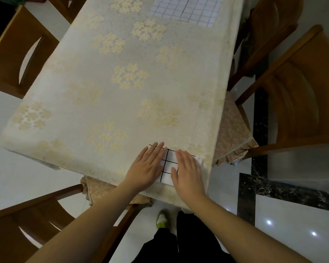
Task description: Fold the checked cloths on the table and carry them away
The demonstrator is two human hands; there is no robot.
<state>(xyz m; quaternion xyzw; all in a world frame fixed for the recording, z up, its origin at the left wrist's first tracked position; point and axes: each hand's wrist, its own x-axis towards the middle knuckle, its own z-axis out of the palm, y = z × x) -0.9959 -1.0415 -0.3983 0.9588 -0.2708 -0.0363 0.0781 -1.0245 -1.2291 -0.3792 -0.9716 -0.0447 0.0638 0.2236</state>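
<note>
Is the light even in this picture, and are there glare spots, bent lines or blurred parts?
Head view: dim, warm light; bright glare spots on the glossy floor at lower right; the wide lens bends the table edges and chairs; the far cloth looks soft, while the near cloth under the left hand and right hand shows sharp lines.

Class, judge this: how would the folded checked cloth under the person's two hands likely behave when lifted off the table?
The folded checked cloth is thin fabric lying flat, so probably light and floppy, sagging if lifted by one edge. Both hands, left hand and right hand, press it flat, so its folds may spring open.
</note>
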